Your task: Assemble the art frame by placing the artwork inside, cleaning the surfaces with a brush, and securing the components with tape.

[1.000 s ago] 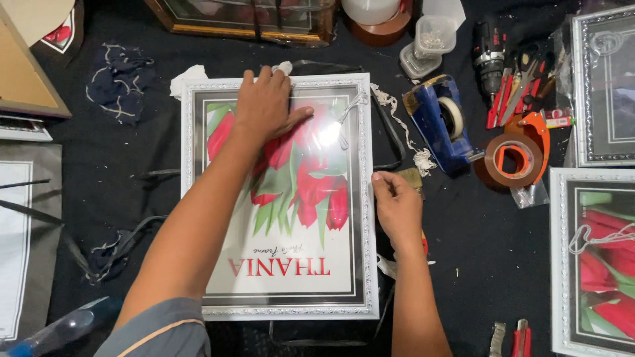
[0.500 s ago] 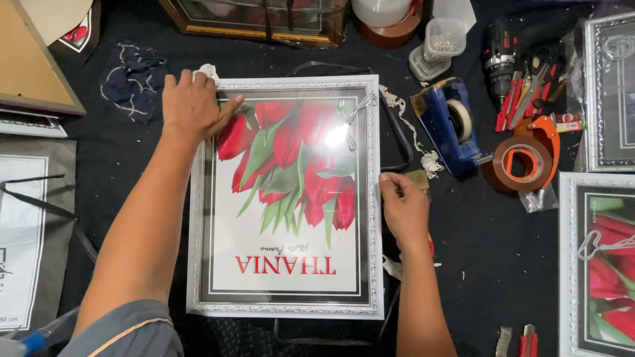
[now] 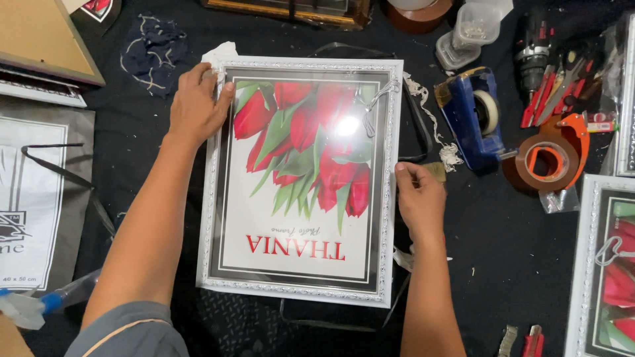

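Glass in the white picture frame [image 3: 301, 291], lying flat on the black work surface [image 3: 489, 264], could crack if the left hand [image 3: 196, 106] gripping its far corner and the right hand [image 3: 419, 198] pinching its right edge twist it unevenly.

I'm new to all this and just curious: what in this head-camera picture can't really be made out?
- Left hand: its palm hides the picture frame corner and most of a white cloth.
- Right hand: fingers cover most of a small tan piece; its kind is unclear.
- Second frame: cut off by the right edge.
- Glare washes out some tulips.
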